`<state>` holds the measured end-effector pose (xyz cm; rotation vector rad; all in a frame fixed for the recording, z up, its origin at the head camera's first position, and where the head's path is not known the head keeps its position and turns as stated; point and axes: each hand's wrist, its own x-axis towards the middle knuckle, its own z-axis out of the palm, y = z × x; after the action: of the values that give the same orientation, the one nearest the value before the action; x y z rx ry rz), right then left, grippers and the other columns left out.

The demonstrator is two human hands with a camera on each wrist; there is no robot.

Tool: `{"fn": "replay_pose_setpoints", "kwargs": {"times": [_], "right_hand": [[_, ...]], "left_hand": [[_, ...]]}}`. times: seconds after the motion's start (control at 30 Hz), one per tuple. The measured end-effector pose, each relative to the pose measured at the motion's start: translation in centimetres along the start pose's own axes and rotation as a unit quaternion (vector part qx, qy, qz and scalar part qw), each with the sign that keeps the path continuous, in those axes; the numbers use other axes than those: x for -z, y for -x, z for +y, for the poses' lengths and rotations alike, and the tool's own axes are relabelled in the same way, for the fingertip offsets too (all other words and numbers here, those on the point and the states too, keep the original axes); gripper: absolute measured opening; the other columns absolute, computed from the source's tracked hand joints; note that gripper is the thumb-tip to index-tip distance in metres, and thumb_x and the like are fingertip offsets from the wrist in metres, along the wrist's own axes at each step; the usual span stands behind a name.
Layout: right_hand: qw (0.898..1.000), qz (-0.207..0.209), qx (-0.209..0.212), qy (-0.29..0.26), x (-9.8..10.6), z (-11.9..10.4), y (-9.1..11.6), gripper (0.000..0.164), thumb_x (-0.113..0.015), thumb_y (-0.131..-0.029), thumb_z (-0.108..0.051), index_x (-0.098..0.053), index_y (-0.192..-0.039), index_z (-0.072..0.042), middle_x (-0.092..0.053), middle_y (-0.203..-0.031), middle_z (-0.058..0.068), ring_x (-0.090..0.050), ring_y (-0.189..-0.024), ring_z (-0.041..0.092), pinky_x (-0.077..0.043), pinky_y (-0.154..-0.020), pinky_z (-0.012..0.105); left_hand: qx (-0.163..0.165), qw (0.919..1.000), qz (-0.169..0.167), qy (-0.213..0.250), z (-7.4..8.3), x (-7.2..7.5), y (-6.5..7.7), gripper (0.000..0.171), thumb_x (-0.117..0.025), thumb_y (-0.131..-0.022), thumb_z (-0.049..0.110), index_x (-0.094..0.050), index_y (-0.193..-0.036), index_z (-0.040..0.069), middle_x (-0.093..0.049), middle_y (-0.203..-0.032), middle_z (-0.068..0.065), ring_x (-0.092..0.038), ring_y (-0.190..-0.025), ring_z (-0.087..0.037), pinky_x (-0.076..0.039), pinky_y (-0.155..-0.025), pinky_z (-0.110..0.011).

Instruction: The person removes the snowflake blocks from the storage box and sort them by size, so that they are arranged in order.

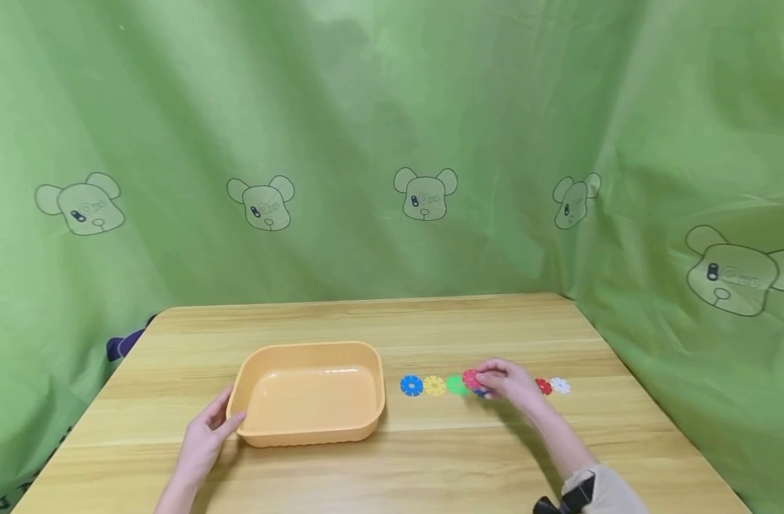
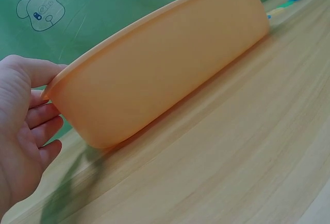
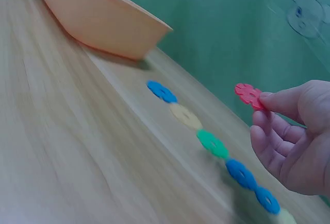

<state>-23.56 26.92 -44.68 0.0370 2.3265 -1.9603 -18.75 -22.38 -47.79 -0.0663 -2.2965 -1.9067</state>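
Note:
My left hand grips the left rim of an orange plastic basin, thumb over the edge and fingers against the outside. Between thumb and fingertips of my right hand is a red slotted snowflake disc, raised above the table. Below it runs a row of similar discs: a blue disc, a yellow disc and a green disc. Two more blue discs show in the right wrist view, one blue disc beside another. A smaller red disc and a white disc lie at the right end.
The wooden table carries the basin at left of centre and the disc row to its right. A green curtain printed with bear heads hangs behind and along the sides. Something dark purple pokes out beyond the table's left edge.

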Motion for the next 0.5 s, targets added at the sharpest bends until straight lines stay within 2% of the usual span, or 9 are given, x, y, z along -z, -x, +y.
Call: {"fn": "replay_pose_setpoints", "kwargs": {"times": [0.27, 0.37, 0.5], "right_hand": [[0.999, 0.04, -0.005, -0.03, 4.4, 1.2, 1.7, 0.022, -0.063, -0.086, -0.003, -0.058, -0.104, 0.008, -0.064, -0.084, 0.003, -0.063, -0.072, 0.014, -0.057, -0.068, 0.025], [0.998, 0.054, -0.009, -0.039, 6.2, 1.6, 2.3, 0.017, -0.062, -0.086, -0.003, -0.061, -0.102, 0.004, -0.064, -0.085, 0.001, -0.064, -0.073, 0.013, -0.057, -0.069, 0.025], [0.997, 0.068, -0.011, -0.043, 8.6, 2.1, 2.9, 0.01, -0.062, -0.088, -0.005, -0.064, -0.097, -0.008, -0.064, -0.084, -0.003, -0.063, -0.073, 0.008, -0.057, -0.068, 0.023]], "left_hand": [[0.004, 1.0, 0.001, -0.001, 0.0, -0.1, 0.0, 0.062, -0.062, -0.087, 0.004, -0.03, -0.137, -0.012, -0.03, -0.141, -0.026, -0.04, -0.1, 0.021, -0.032, -0.089, -0.002], [0.007, 1.0, -0.002, 0.001, 0.0, 0.0, 0.1, 0.062, -0.061, -0.088, 0.004, -0.029, -0.138, -0.012, -0.029, -0.142, -0.026, -0.039, -0.1, 0.021, -0.031, -0.09, -0.002], [0.008, 1.0, -0.004, 0.003, 0.0, 0.0, 0.0, 0.062, -0.061, -0.088, 0.005, -0.028, -0.138, -0.012, -0.029, -0.142, -0.026, -0.039, -0.1, 0.022, -0.031, -0.09, -0.002]]}}
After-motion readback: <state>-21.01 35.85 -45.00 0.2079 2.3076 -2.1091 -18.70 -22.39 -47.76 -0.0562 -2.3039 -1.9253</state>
